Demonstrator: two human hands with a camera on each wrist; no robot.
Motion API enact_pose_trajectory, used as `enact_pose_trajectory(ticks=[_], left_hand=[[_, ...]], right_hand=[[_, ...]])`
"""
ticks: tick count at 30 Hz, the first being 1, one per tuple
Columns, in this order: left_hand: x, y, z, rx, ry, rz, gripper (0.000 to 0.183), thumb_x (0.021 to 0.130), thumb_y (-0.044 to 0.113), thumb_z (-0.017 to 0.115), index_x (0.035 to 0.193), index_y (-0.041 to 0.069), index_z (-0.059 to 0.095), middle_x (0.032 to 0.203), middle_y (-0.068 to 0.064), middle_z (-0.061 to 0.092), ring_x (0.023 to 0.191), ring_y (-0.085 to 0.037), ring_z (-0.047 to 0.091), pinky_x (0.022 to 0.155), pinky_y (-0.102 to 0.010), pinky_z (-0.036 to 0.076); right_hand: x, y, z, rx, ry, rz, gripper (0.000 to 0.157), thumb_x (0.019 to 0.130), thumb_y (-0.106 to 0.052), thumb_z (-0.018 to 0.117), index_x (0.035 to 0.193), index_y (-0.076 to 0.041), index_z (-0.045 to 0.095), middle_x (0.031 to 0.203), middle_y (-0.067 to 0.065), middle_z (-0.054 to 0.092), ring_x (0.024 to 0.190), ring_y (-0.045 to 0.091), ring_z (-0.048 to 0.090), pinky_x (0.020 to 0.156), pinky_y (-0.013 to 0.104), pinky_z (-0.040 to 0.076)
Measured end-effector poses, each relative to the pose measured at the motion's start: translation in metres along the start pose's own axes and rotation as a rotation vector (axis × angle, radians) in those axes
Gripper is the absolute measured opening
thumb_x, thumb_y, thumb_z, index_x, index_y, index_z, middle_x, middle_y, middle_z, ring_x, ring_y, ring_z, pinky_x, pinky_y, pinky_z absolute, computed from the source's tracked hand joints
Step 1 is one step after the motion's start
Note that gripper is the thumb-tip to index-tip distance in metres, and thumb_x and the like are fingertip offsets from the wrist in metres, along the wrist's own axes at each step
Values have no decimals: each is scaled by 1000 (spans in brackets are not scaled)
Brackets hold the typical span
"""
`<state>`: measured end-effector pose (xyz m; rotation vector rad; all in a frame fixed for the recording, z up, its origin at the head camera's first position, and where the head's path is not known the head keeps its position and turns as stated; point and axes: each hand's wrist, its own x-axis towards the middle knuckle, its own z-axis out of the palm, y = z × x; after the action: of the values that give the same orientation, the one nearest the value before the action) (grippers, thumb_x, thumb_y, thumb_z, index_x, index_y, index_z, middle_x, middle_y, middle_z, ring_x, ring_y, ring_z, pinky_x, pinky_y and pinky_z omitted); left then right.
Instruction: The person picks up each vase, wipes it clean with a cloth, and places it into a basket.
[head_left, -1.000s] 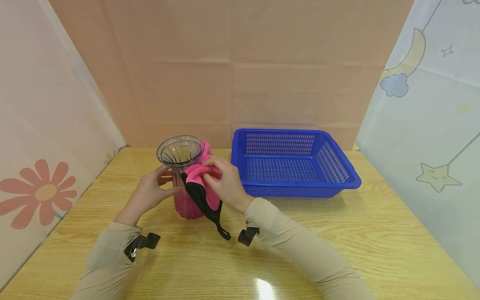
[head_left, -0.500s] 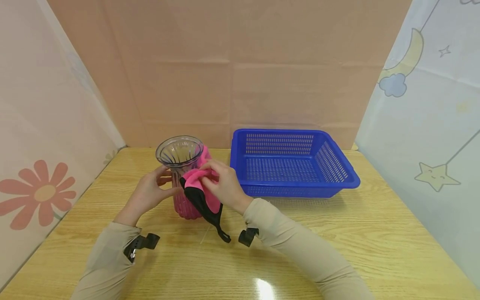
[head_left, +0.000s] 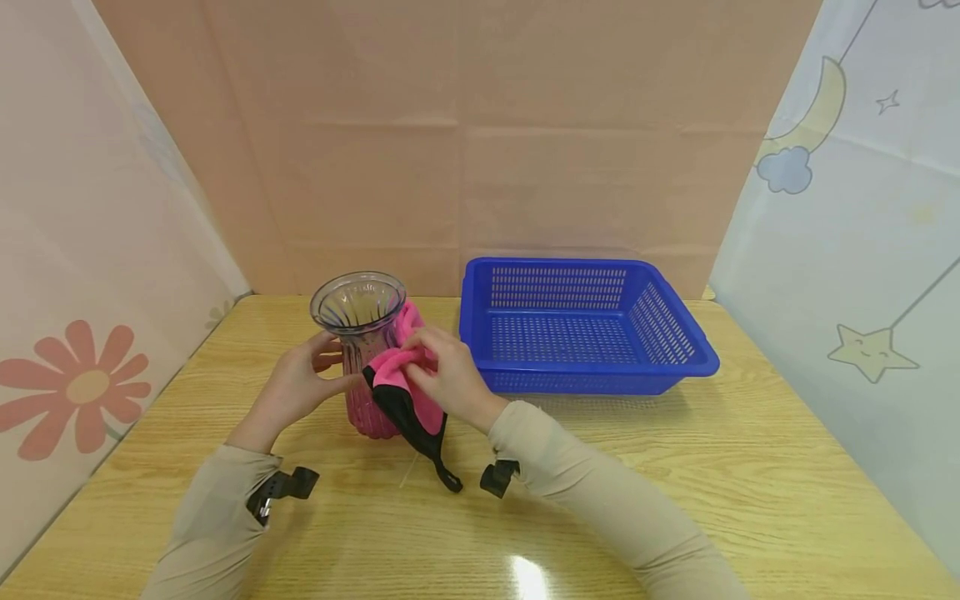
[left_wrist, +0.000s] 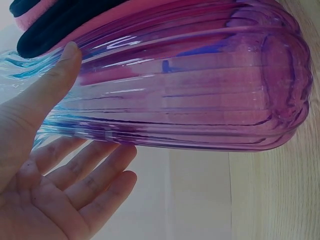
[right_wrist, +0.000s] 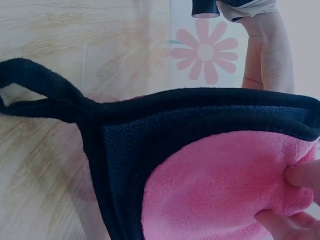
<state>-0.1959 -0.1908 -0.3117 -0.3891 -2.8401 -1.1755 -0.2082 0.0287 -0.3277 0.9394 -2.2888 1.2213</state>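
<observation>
The ribbed glass vase (head_left: 362, 350) is standing upright on the table (head_left: 750, 467). At its left, the left hand (head_left: 296, 383) is gripping it, thumb and fingers parted around the glass. At the vase's right, the right hand (head_left: 452, 373) is tightly pinching a pink cloth (head_left: 426, 406) (black-edged); beyond, a blue basket (head_left: 600, 367) is sitting.

access around the vase (head_left: 365, 350): its mouth can be entered from above; the left hand (head_left: 296, 383) bars the left side, the cloth (head_left: 405, 410) and right hand (head_left: 453, 375) the right. a low passage over the table (head_left: 397, 542) lies between the sleeves (head_left: 213, 508), narrowed by the cloth's loop (head_left: 450, 481). the basket (head_left: 588, 367) admits a reach from above; its sides block one from the front. the backdrop (head_left: 465, 167) closes the rear.
</observation>
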Motion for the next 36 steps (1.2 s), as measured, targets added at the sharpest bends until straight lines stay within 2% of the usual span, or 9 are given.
enact_pose_trajectory(ticks=[8,14,21,28,36], left_hand=[[1,-1,0,-2,-6,-5,75,83,26,71,141,-1,34,130,-31,50,117,-48,52,92,-56,49],[1,-2,1,-15,-7,-6,79,82,31,71,143,0,32,131,-31,50,118,-47,52,92,-55,50],[1,-2,1,-21,6,7,82,79,37,73,143,4,33,130,-29,52,117,-46,53,92,-56,50],[0,-5,2,-28,0,-8,87,77,42,73,145,9,30,134,-27,50,118,-46,52,91,-56,50],[0,-5,2,-28,2,-3,87,77,42,73,146,10,29,133,-27,50,118,-47,52,91,-56,50]], right_hand=[[-3,3,0,-20,-39,11,9,82,0,64,90,-2,60,95,13,62,89,21,60,78,25,58],[-5,7,0,-57,-72,19,10,82,0,65,90,-3,59,91,12,60,84,20,55,75,29,57],[-7,9,0,-103,-119,30,12,81,0,66,90,-4,59,91,11,59,83,19,52,70,20,48],[-8,9,0,-113,-197,72,13,82,-1,65,92,-3,58,93,12,56,82,19,52,66,16,45],[-11,11,0,-153,-239,92,11,83,-3,66,90,-5,57,94,11,55,82,19,53,67,19,46]])
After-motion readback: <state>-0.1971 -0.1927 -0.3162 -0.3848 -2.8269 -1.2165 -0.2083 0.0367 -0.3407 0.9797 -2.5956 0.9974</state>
